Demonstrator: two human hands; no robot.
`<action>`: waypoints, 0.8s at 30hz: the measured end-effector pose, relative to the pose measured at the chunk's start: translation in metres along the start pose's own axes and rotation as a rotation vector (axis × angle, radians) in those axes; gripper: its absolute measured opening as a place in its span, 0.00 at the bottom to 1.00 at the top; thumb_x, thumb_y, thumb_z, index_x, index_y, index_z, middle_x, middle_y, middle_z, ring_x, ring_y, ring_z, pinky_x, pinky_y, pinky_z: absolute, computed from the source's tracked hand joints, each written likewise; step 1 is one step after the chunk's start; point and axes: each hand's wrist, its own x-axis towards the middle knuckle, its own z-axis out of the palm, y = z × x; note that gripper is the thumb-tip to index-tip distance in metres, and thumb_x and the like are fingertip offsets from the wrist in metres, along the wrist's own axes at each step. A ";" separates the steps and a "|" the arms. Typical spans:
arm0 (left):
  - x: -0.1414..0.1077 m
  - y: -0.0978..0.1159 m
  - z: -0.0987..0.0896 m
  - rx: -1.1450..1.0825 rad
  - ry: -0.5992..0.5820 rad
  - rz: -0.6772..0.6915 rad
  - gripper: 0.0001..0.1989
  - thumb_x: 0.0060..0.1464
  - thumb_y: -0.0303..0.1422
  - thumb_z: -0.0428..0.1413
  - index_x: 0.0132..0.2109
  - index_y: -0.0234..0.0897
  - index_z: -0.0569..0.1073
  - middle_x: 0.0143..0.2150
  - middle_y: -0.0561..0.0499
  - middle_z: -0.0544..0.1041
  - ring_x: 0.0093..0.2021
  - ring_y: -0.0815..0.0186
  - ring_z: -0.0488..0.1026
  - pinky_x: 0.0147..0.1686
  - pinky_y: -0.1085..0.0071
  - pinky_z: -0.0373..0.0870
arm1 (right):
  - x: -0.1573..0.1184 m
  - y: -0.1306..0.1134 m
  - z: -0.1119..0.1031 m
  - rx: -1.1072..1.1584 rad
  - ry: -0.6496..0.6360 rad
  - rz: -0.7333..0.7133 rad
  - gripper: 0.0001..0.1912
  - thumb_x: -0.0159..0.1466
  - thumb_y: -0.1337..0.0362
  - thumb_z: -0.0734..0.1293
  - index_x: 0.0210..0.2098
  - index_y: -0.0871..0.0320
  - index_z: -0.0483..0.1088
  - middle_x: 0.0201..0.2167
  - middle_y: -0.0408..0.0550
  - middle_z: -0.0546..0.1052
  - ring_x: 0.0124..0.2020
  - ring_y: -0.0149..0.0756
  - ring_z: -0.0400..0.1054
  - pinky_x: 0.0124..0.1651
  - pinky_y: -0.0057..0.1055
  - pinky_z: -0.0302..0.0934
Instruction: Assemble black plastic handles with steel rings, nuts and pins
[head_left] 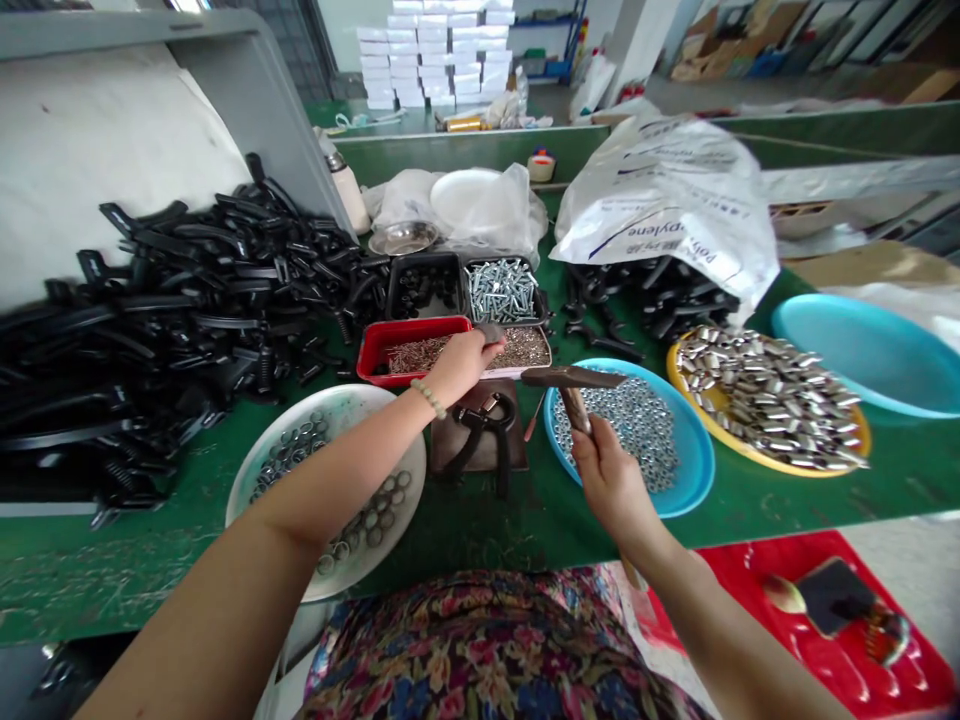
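Observation:
My right hand [611,465] is closed round the wooden handle of a hammer [574,378], whose metal head is over the blue basin of small metal nuts or rings [630,425]. My left hand [466,358], with a beaded bracelet at the wrist, pinches a grey rounded piece [491,333] above the trays of small pins. Below it, a black two-handled part [484,435] with a shiny metal fitting lies on a dark metal plate [517,455]. A thin red-handled tool [534,420] lies beside the plate.
Black handle parts [195,290] are heaped at left. Around me are a white basin of rings [409,455], a red tray [367,350], a tray of screws [501,288], a yellow basin of metal sleeves [772,400], an aqua basin [885,350] and a plastic sack [667,200].

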 end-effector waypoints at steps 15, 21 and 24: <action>-0.092 0.003 0.038 0.104 -0.030 0.059 0.13 0.62 0.37 0.46 0.38 0.34 0.71 0.39 0.48 0.70 0.42 0.63 0.68 0.46 0.67 0.65 | -0.008 0.009 0.009 0.033 -0.041 0.008 0.19 0.67 0.54 0.54 0.49 0.59 0.64 0.30 0.50 0.76 0.28 0.39 0.71 0.31 0.31 0.62; -0.097 0.007 0.032 0.244 -0.133 0.130 0.15 0.64 0.35 0.41 0.43 0.34 0.71 0.41 0.46 0.70 0.43 0.62 0.66 0.44 0.67 0.64 | -0.007 0.008 0.009 0.036 -0.049 0.016 0.18 0.67 0.55 0.54 0.48 0.58 0.64 0.29 0.50 0.76 0.29 0.39 0.71 0.32 0.31 0.63; -0.100 0.008 0.030 0.277 -0.185 0.169 0.16 0.64 0.33 0.40 0.45 0.34 0.70 0.42 0.45 0.70 0.43 0.61 0.66 0.45 0.66 0.65 | -0.006 0.007 0.010 0.018 -0.060 0.005 0.18 0.66 0.55 0.54 0.48 0.58 0.64 0.29 0.49 0.76 0.29 0.40 0.72 0.32 0.32 0.64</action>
